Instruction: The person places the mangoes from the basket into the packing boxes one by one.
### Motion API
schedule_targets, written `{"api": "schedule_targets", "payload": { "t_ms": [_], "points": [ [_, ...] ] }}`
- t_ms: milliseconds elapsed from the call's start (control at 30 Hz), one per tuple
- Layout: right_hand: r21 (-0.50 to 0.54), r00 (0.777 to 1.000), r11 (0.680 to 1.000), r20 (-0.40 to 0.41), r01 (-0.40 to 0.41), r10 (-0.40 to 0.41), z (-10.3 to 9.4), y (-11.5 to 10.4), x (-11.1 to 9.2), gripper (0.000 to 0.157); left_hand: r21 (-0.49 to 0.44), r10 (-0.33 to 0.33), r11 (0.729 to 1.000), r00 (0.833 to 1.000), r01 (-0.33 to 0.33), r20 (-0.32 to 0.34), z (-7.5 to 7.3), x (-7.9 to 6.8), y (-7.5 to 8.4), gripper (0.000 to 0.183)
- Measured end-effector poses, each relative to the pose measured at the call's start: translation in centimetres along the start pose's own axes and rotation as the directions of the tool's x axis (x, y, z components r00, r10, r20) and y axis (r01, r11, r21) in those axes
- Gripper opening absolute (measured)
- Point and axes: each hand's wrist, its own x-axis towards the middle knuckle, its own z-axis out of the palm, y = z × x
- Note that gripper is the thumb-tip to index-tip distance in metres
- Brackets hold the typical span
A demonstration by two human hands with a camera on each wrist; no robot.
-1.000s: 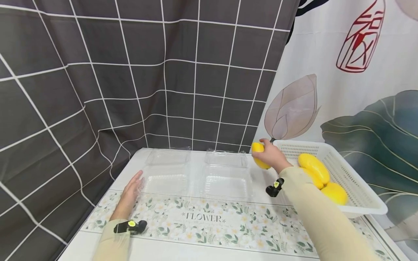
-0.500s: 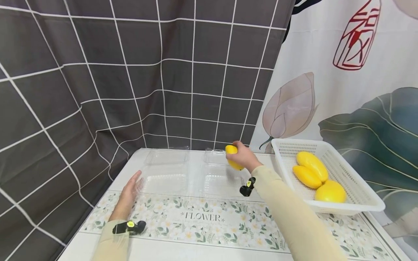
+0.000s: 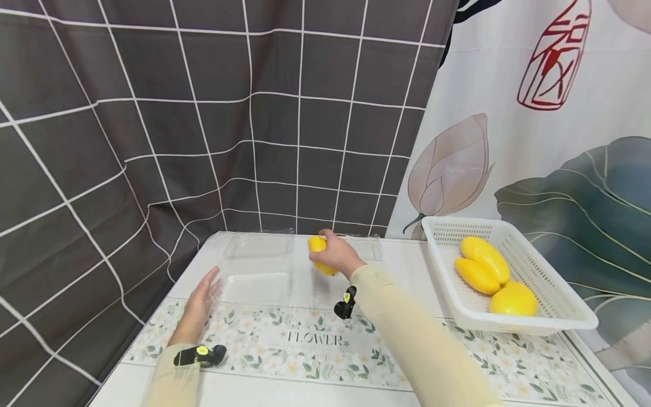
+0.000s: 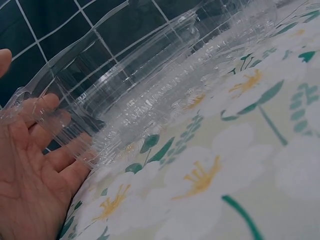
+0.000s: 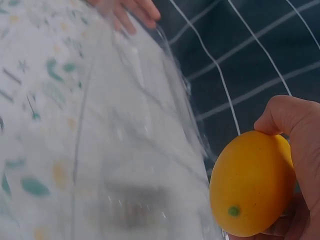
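Note:
My right hand [image 3: 339, 255] grips a yellow mango [image 5: 252, 185], thumb on one side and fingers round the other. It holds the mango above the table, over the right clear plastic clamshell box [image 3: 325, 291], which the hand and arm partly cover. The left clamshell box [image 3: 256, 287] lies with its lid [image 3: 259, 246] folded back. At that box's left side, my left hand [image 3: 202, 297] rests with its fingers extended against the clear wall, as the left wrist view shows.
A white perforated basket [image 3: 564, 294] stands on the right with an upper long yellow fruit [image 3: 485, 259], a lower long one [image 3: 477, 276] and a rounder one [image 3: 513, 298]. A flower-print runner [image 3: 315, 362] crosses the white table. A dark grid curtain [image 3: 274, 124] hangs behind.
My right hand has carried the mango leftward from beside the basket to above the right clamshell box. My left hand has stayed at the left box.

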Motion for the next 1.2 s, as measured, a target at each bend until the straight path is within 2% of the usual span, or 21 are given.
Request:
{"api": "schedule_targets", "payload": {
  "t_ms": [67, 300, 600, 733, 900, 1200],
  "points": [
    [-0.004, 1.000, 1.000, 0.016, 0.023, -0.023, 0.8, -0.6, 0.0, 0.071, 0.001, 0.002, 1.000, 1.000, -0.002, -0.005, 0.0, 0.0, 0.3, 0.056],
    [-0.038, 0.996, 0.997, 0.059, 0.062, -0.060, 3.1, -2.4, -0.3, 0.071, 0.014, -0.072, 0.997, 0.995, 0.073, -0.071, 0.2, 0.2, 0.7, 0.054],
    [-0.032, 0.992, 0.995, 0.081, 0.096, -0.093, 4.6, -3.4, -1.1, 0.071, 0.050, -0.034, 0.998, 0.997, 0.037, -0.067, 0.5, 0.1, 0.3, 0.052],
    [-0.019, 0.990, 0.994, 0.084, 0.111, -0.109, 5.1, -3.8, -1.2, 0.072, 0.036, -0.022, 0.999, 0.999, 0.023, -0.037, 0.8, -0.3, 0.9, 0.052],
    [-0.023, 0.989, 0.992, 0.086, 0.125, -0.122, 5.6, -4.1, -1.3, 0.073, 0.006, -0.043, 0.999, 0.999, 0.043, 0.003, 1.4, -0.6, 1.0, 0.053],
    [-0.014, 0.985, 0.988, 0.084, 0.155, -0.153, 6.6, -4.8, -1.4, 0.072, 0.038, -0.034, 0.999, 0.999, 0.034, -0.001, 2.3, -0.2, 0.9, 0.056]
  ]
}}
